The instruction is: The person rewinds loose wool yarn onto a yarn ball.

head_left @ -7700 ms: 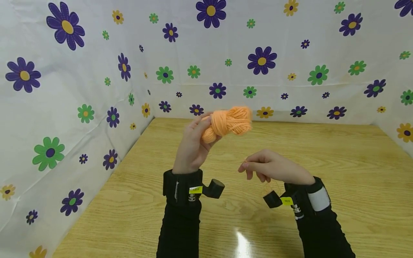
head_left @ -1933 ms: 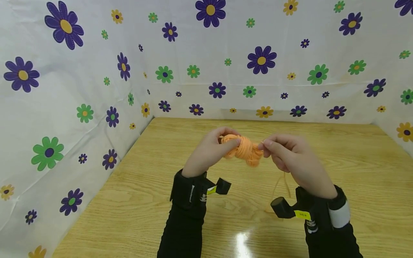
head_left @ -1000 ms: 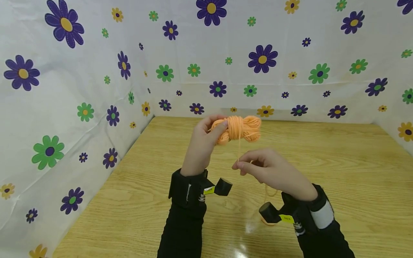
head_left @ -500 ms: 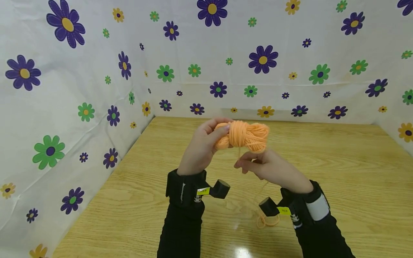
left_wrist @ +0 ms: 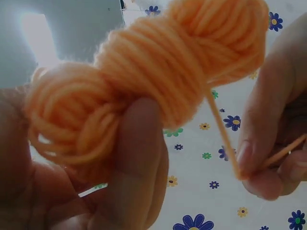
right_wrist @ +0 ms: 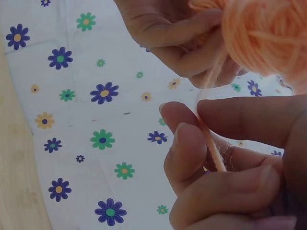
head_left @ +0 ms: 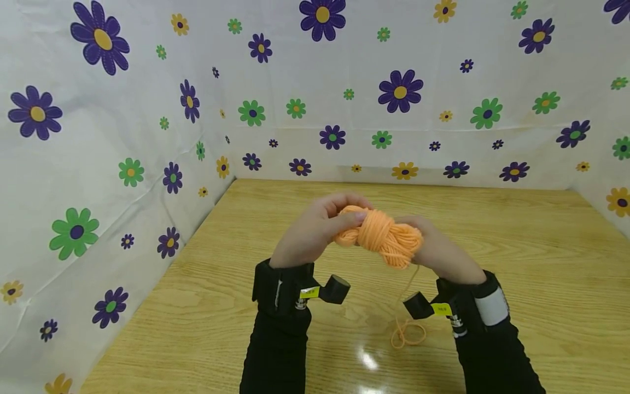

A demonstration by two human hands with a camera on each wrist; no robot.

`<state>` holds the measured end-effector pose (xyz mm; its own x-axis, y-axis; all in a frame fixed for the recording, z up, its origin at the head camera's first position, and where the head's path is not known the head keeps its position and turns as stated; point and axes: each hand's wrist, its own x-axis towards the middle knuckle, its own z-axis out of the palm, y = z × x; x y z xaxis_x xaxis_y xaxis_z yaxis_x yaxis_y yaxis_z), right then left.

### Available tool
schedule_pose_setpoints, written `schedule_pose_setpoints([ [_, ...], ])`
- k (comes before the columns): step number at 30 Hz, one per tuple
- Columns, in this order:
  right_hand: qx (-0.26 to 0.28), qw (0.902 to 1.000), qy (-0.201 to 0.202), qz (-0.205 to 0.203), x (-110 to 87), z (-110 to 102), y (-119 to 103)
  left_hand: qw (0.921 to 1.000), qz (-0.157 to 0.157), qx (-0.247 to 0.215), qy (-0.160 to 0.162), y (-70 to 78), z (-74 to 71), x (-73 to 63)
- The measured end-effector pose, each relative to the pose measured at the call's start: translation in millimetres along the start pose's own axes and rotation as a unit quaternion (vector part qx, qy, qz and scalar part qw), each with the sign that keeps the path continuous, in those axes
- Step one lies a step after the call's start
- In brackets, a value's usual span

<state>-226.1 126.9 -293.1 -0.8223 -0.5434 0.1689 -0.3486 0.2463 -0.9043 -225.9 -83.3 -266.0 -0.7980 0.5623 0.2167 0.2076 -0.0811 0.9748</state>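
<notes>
An orange skein of yarn (head_left: pixel 378 230), bound round its middle with wraps, is held above the table by my left hand (head_left: pixel 310 230), thumb in front and fingers behind. In the head view my right hand (head_left: pixel 440 249) is partly hidden behind the skein's right end. The left wrist view shows a single yarn strand (left_wrist: pixel 220 127) running from the wraps to my right hand (left_wrist: pixel 273 143), which pinches it between thumb and finger. In the right wrist view that strand (right_wrist: pixel 211 143) passes through the pinch and over the lower fingers. Its loose tail (head_left: pixel 407 332) lies looped on the table.
The wooden table (head_left: pixel 197 306) spreads under both arms. A white cloth with printed flowers (head_left: pixel 295 65) stands at the back and along the sides. Black wrist cameras (head_left: pixel 336 289) sit on both forearms.
The skein has dropped lower and tilted, its right end down, after being held level and higher. My right hand has moved from below the skein to behind its right end, still pinching the strand.
</notes>
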Motion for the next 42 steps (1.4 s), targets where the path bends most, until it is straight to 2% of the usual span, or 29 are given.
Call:
schedule_pose_setpoints([
  [2, 0.023, 0.9997, -0.011, 0.004, -2.0, -2.2, 1.0, 0.9996, -0.008, 0.022, -0.018, 0.0, -0.1, -0.4],
  [8, 0.024, 0.9987, -0.017, 0.041, -5.4, -6.7, -1.0, 0.9955, -0.022, 0.059, -0.07, -0.6, 0.2, 0.2],
  [13, 0.014, 0.9993, 0.001, 0.036, -7.5, -8.4, -5.0, 0.9903, -0.028, 0.104, -0.088, -3.2, 0.1, 1.7],
  [17, 0.013, 0.9991, 0.019, 0.036, -10.0, -9.1, -8.9, 0.9869, -0.036, 0.133, -0.084, -5.9, -0.1, 3.5],
  [25, 0.033, 0.9973, 0.051, 0.042, -15.4, -11.0, -14.3, 0.9859, -0.037, 0.15, -0.065, -9.3, -1.1, 5.2],
  [33, 0.038, 0.9962, 0.073, 0.028, -20.9, -12.3, -17.8, 0.9891, -0.043, 0.136, -0.039, -9.1, -2.3, 5.0],
  [42, 0.042, 0.9964, 0.073, -0.004, -29.2, -11.2, -25.0, 0.9889, -0.06, 0.136, 0.002, -7.8, -1.0, 6.2],
])
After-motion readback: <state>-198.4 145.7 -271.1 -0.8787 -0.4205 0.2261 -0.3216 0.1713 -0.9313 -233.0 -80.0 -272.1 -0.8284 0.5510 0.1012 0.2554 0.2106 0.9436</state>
